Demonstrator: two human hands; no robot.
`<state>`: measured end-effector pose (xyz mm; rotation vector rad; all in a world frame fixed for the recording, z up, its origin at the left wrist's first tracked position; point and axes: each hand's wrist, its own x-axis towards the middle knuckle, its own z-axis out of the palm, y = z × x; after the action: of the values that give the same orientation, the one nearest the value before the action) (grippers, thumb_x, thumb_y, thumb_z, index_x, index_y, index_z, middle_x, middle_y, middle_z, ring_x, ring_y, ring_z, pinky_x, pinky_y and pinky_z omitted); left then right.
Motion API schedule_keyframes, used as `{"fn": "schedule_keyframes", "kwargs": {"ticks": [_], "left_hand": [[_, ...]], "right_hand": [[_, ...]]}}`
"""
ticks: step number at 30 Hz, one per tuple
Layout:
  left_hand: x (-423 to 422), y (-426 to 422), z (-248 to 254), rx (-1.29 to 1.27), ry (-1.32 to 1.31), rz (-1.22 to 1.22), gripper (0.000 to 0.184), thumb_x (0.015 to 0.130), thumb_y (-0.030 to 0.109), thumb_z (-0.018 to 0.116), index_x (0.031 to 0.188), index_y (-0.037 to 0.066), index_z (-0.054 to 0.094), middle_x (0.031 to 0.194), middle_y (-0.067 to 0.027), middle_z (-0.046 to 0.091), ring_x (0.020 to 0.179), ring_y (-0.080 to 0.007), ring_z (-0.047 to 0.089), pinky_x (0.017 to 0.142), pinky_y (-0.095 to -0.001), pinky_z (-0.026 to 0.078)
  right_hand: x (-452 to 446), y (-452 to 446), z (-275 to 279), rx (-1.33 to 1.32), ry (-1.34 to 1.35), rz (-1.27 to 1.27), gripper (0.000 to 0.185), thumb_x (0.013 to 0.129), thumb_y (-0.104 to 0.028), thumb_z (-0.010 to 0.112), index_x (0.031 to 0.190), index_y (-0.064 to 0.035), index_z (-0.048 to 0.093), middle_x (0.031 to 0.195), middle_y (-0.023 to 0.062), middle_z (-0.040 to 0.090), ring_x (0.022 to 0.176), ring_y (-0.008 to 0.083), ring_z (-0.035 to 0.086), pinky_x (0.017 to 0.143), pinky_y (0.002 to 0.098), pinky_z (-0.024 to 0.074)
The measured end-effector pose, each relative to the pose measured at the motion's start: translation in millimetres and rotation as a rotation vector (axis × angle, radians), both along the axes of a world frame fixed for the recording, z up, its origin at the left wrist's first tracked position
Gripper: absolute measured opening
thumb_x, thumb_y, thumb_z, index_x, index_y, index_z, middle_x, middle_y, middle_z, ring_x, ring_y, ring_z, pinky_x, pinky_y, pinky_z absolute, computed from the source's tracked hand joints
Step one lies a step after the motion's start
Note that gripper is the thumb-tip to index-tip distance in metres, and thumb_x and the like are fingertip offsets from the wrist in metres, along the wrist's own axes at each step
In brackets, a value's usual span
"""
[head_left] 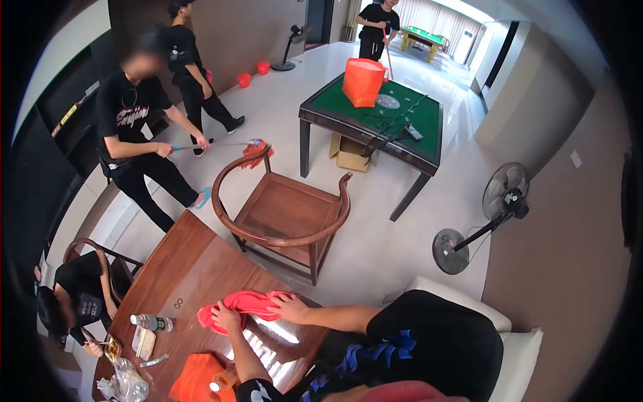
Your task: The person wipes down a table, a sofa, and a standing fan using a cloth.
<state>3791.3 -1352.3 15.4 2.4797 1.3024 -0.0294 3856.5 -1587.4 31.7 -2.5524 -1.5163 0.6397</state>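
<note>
A red cloth lies bunched on the glossy brown wooden table, stretched between my two hands. My left hand presses down over its left end, fingers bent onto the fabric. At the other end, my right hand has its fingers on the cloth near the table's edge. Closer to my body, an orange-red bag and a bottle with an orange cap stand by my left forearm. Left of my left hand are a clear water bottle and a food container with chopsticks.
A wooden armchair stands just beyond the table. Farther off are a green-topped table bearing a red bag, and a floor fan. One person holds a mop; another sits at the table's left end.
</note>
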Motion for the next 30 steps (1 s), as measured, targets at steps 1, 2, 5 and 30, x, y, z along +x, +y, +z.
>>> {"fn": "schedule_keyframes", "kwargs": {"ticks": [1,2,5,30], "left_hand": [[-8.8,-7.2,5.8,-0.040,0.052,-0.008,0.057,0.081,0.021,0.072,0.134,0.014,0.050,0.149,-0.0216,0.036,0.127,-0.0468,0.042,0.103,-0.0549,0.039],[-23.5,-18.8,-4.4,0.013,-0.005,-0.090,0.057,0.080,0.023,0.072,0.132,0.012,0.051,0.148,-0.0231,0.036,0.126,-0.0492,0.041,0.103,-0.0563,0.039],[-66.3,-94.2,-19.4,0.004,-0.026,-0.194,0.069,0.078,0.031,0.075,0.135,0.005,0.048,0.147,-0.0285,0.034,0.127,-0.0561,0.037,0.106,-0.0590,0.036],[-66.7,-30.8,-37.8,0.181,-0.315,-0.077,0.065,0.082,0.016,0.072,0.137,0.000,0.043,0.127,-0.0285,0.050,0.115,-0.0467,0.050,0.095,-0.0548,0.042]], "right_hand": [[-4.2,-9.7,-12.7,0.046,-0.027,-0.001,0.053,0.091,-0.022,0.053,0.143,-0.0253,0.046,0.143,0.0169,0.039,0.131,0.0418,0.037,0.100,0.0604,0.0405],[-13.6,-21.0,-13.4,0.076,-0.029,0.007,0.052,0.090,-0.021,0.054,0.142,-0.0257,0.047,0.140,0.0178,0.040,0.130,0.0412,0.039,0.100,0.0599,0.0408],[-31.1,-75.1,-10.9,0.136,0.024,0.037,0.052,0.087,-0.016,0.058,0.137,-0.0268,0.051,0.131,0.0205,0.044,0.126,0.0404,0.043,0.101,0.0577,0.0413],[-35.1,-35.3,-24.0,0.378,0.188,-0.060,0.043,0.081,-0.005,0.063,0.122,-0.0148,0.056,0.115,0.0141,0.051,0.110,0.0359,0.049,0.093,0.0468,0.0441]]}}
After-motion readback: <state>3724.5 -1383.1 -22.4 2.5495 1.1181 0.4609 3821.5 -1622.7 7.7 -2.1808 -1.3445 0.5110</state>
